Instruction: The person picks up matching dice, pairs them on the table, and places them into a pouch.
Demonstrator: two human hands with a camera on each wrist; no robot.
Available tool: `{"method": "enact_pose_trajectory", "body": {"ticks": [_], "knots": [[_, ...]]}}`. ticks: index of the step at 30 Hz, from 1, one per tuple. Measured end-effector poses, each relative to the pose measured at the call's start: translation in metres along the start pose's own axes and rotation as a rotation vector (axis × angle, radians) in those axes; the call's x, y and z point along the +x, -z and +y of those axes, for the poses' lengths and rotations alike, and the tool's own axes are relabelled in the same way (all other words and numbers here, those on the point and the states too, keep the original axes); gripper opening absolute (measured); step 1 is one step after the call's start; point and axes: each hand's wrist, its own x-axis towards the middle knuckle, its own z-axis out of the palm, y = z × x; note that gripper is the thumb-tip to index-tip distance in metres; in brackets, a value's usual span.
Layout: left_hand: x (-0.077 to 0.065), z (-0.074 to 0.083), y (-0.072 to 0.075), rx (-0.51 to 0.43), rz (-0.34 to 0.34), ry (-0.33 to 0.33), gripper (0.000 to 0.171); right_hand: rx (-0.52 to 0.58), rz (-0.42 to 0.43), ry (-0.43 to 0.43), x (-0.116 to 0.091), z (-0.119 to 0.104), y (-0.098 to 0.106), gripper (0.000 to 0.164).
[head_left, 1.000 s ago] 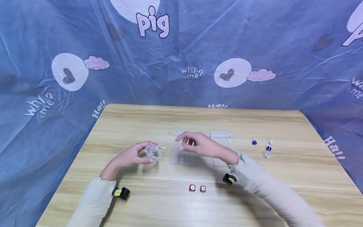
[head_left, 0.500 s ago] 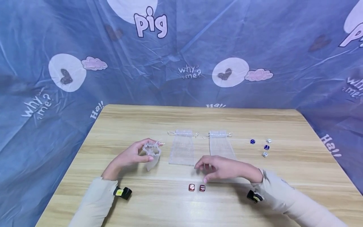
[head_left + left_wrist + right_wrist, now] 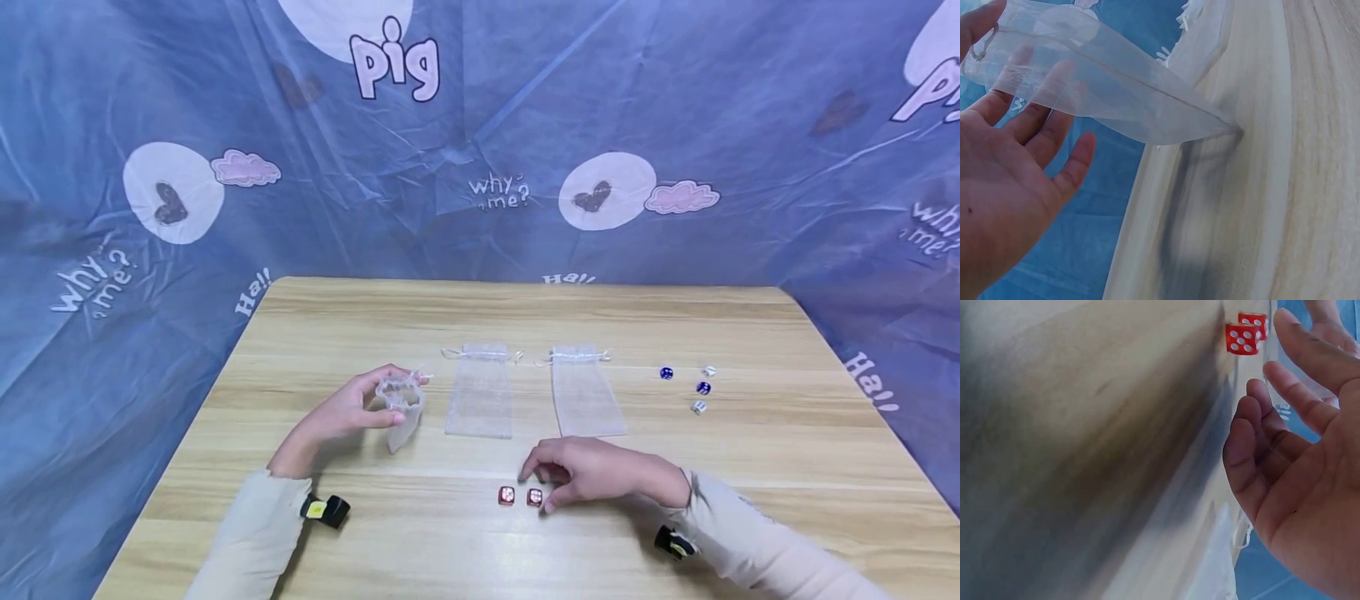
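Red dice [image 3: 534,497] at lower centre, just left of part-spread, empty right hand [image 3: 592,469]; mesh bag [image 3: 407,427] gripped in left hand [image 3: 347,410]

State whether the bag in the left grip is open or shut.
Open: the left grip holds the bag with its ruffled mouth gaping in the head view.

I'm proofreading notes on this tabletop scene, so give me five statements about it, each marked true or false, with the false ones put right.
1. The left hand holds a bag. True.
2. The right hand is near two red dice. True.
3. The right hand grips a bag. False: it holds nothing.
4. Two other bags lie flat on the table. True.
5. The blue dice lie left of every bag. False: they lie right of them all.
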Motion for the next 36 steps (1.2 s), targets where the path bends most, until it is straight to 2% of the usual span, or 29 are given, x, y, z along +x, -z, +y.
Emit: {"method": "enact_pose_trajectory", "body": {"ticks": [7,18,21,26,36], "knots": [[-0.002,-0.002,-0.001,-0.001,0.005,0.002,0.043,-0.104,0.009,-0.001,0.003,0.001,-0.006,0.025],[-0.005,-0.002,0.000,0.022,0.013,0.003,0.043,-0.161,0.017,0.033,0.006,0.000,-0.006,0.020],[-0.005,-0.003,0.001,0.027,0.007,0.007,0.043,-0.135,0.022,0.042,0.005,-0.001,-0.004,0.019],[-0.005,-0.003,0.003,0.016,-0.001,-0.019,0.042,-0.060,0.083,0.050,0.004,-0.003,0.009,0.017],[-0.004,-0.002,0.003,-0.031,-0.023,-0.038,0.042,-0.074,0.210,0.068,0.009,-0.024,0.048,0.016]]}}
